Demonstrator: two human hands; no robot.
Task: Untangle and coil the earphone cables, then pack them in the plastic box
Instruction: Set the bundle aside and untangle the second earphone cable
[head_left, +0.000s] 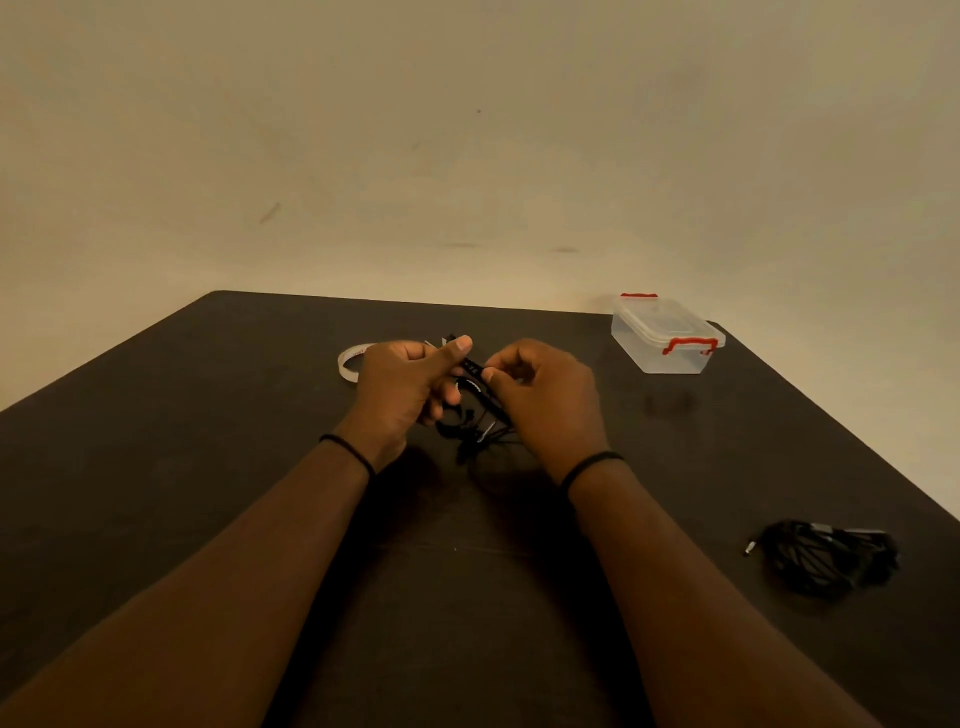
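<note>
Holding a black earphone cable a little above the dark table, in the middle of the frame, both hands work on the knot. The left hand has its fingers curled around the cable and the thumb presses on a flat black part of it. The right hand pinches the same cable with its fingertips. Thin loops hang under the hands.

If the hands pull apart too strongly, I think the knot can become tighter, or the thin wire can be damaged near the flat part. A hanging loop can also catch on a finger.

The plastic box stands in the upper right of the frame, well apart from the hands. Its lid is on, the red clips look closed, and it seems to have nothing inside. A second black cable bundle lies at the lower right, and a roll of tape is just beside the left hand.
</note>
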